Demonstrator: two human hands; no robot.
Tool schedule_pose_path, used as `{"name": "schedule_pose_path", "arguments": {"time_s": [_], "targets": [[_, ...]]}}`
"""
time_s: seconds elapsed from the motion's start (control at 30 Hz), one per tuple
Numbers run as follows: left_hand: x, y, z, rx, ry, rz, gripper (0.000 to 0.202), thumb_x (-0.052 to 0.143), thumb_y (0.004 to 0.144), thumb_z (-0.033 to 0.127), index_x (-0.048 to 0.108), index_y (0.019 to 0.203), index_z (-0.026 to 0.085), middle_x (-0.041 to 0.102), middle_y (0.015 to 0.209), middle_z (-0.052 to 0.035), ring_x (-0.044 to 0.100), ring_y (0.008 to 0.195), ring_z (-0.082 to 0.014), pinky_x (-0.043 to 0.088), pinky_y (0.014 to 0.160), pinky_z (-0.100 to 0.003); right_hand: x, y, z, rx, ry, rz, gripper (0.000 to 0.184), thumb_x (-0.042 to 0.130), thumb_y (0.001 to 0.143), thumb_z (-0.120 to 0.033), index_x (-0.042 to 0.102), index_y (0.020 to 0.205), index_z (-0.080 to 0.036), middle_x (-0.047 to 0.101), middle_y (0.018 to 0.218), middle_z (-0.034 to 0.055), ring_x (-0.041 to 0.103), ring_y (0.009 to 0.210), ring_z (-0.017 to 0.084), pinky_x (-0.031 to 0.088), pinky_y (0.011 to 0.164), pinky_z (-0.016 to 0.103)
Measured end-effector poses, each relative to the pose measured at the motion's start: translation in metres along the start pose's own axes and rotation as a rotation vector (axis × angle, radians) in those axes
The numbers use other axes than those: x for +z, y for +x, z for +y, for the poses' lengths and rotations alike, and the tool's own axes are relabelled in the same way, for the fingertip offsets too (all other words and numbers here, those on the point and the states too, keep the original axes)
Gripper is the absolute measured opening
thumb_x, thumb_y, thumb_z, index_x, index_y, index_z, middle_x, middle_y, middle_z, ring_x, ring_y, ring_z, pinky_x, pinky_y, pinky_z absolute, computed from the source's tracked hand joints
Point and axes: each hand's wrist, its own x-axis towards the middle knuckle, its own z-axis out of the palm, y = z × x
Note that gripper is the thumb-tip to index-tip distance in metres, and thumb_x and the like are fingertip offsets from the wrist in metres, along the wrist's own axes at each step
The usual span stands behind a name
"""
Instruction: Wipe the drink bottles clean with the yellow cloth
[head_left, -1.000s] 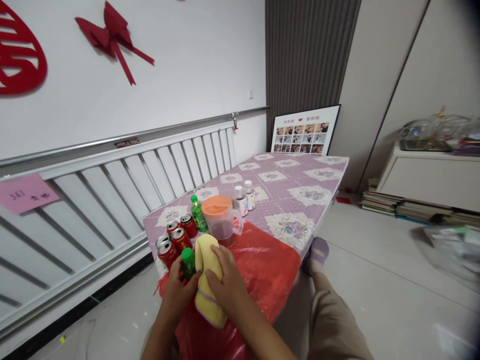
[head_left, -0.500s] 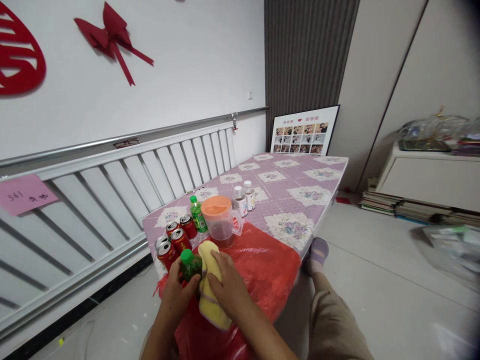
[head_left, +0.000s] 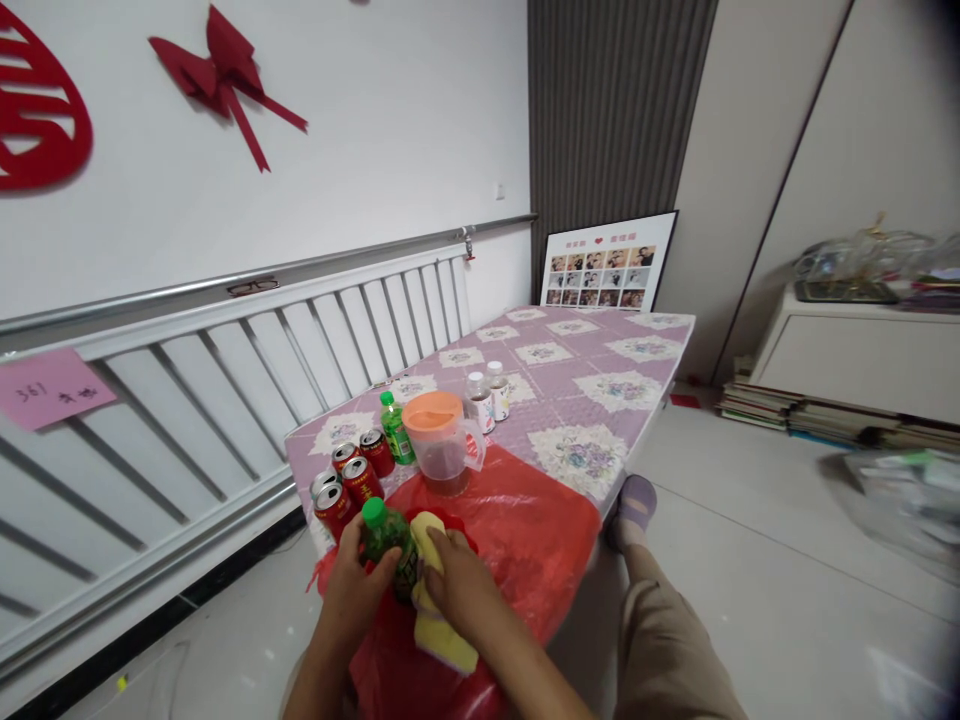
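My left hand [head_left: 352, 590] is wrapped round a small green bottle [head_left: 387, 542] with a green cap, held upright over a red plastic bag [head_left: 525, 540]. My right hand [head_left: 461, 590] presses a yellow cloth [head_left: 442, 632] against the bottle's right side, fingers closed over the cloth. Both hands are at the near end of a table with a purple flowered cover [head_left: 592, 390].
Behind my hands stand several red cans [head_left: 351, 480], a second green bottle [head_left: 394, 428], a clear jug with an orange lid [head_left: 442, 440] and two small white-capped bottles [head_left: 487, 395]. A white slatted rail [head_left: 225, 400] runs along the left. My knee and socked foot [head_left: 636, 505] are at the right.
The yellow cloth has slid down the bottle with my right hand, uncovering more of the bottle's upper body. My left hand stays in place on the bottle.
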Motion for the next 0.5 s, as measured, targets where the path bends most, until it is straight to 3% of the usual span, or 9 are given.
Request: {"name": "schedule_pose_path", "arguments": {"time_s": [0.13, 0.27, 0.37, 0.5], "targets": [[0.000, 0.001, 0.003, -0.022, -0.049, -0.054, 0.060, 0.067, 0.078, 0.039, 0.048, 0.132, 0.020, 0.062, 0.132, -0.0124, 0.064, 0.119, -0.0283, 0.050, 0.104, -0.045, -0.012, -0.001, -0.016, -0.053, 0.041, 0.051, 0.059, 0.053, 0.088, -0.018, 0.049, 0.146, -0.014, 0.052, 0.146, 0.0169, 0.051, 0.136, 0.025, 0.040, 0.116, 0.037], [-0.001, 0.003, 0.006, -0.035, -0.082, -0.089, 0.061, 0.069, 0.079, 0.044, 0.048, 0.132, 0.022, 0.064, 0.132, -0.0110, 0.065, 0.117, -0.0271, 0.050, 0.104, -0.043, -0.019, 0.000, -0.031, -0.155, 0.088, 0.148, 0.060, 0.053, 0.087, -0.020, 0.047, 0.147, -0.018, 0.042, 0.155, 0.0134, 0.039, 0.145, 0.024, 0.032, 0.122, 0.039], [-0.002, 0.003, 0.007, -0.043, -0.061, -0.086, 0.060, 0.069, 0.078, 0.042, 0.049, 0.130, 0.021, 0.065, 0.130, -0.0108, 0.066, 0.116, -0.0269, 0.052, 0.102, -0.041, -0.015, 0.002, -0.028, -0.142, 0.077, 0.146, 0.059, 0.051, 0.088, -0.020, 0.047, 0.147, -0.018, 0.044, 0.153, 0.0138, 0.042, 0.143, 0.025, 0.034, 0.120, 0.039], [-0.001, 0.000, 0.009, -0.046, -0.011, -0.019, 0.061, 0.069, 0.075, 0.039, 0.051, 0.130, 0.019, 0.066, 0.128, -0.0110, 0.066, 0.115, -0.0272, 0.051, 0.103, -0.042, -0.006, 0.001, -0.012, -0.030, -0.017, 0.039, 0.058, 0.051, 0.089, -0.017, 0.048, 0.147, -0.014, 0.055, 0.142, 0.0178, 0.057, 0.129, 0.027, 0.045, 0.110, 0.039]]}}
